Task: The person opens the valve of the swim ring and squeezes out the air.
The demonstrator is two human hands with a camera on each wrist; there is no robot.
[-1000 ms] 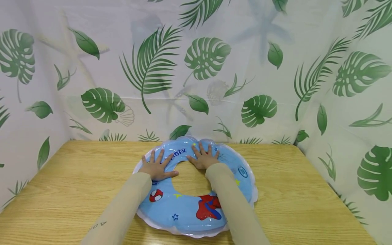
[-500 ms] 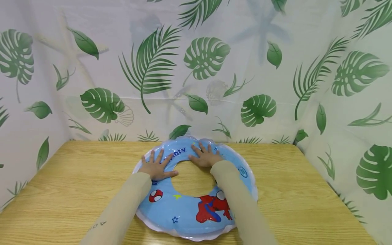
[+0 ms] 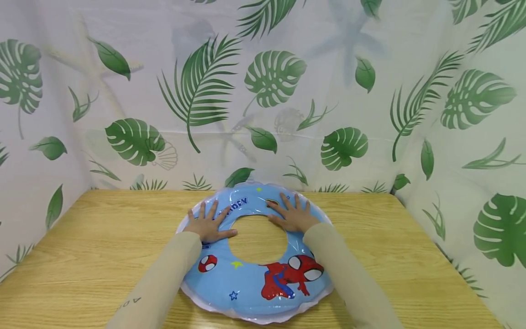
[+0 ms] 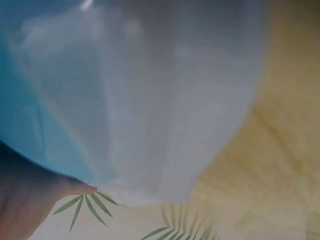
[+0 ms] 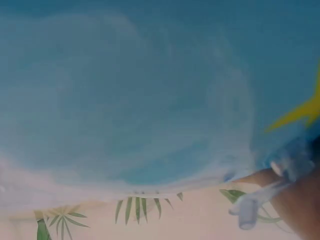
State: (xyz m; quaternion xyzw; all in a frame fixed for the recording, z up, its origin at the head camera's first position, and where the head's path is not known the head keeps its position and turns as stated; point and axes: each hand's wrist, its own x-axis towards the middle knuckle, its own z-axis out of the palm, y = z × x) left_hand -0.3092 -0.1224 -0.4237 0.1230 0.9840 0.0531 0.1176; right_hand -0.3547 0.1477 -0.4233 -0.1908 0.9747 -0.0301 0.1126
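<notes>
An inflated blue swim ring [image 3: 222, 285] with a pale scalloped edge and red cartoon figures lies flat, its hole showing wood. On its upper left part rests my left hand [image 3: 207, 227], fingers spread and thumb reaching toward the hole. My right hand [image 3: 293, 217] lies on the upper right part with its fingers fanned out. In the left wrist view, the ring's whitish side [image 4: 150, 100] fills most of the frame beside part of the left hand [image 4: 25, 205]. A clear plastic valve [image 5: 247, 212] sticks out near the right hand [image 5: 297, 200] in the right wrist view.
The ring lies on a wood-grain table [image 3: 390, 256], close to its back edge. Behind and at both sides hangs a white sheet [image 3: 304, 151] printed with green leaves. Beige sleeves [image 3: 164, 278] cover both forearms.
My right hand has slid to the right across the ring's top, uncovering more of the red figure and a small print near the hole. My left hand stays in place on the ring.
</notes>
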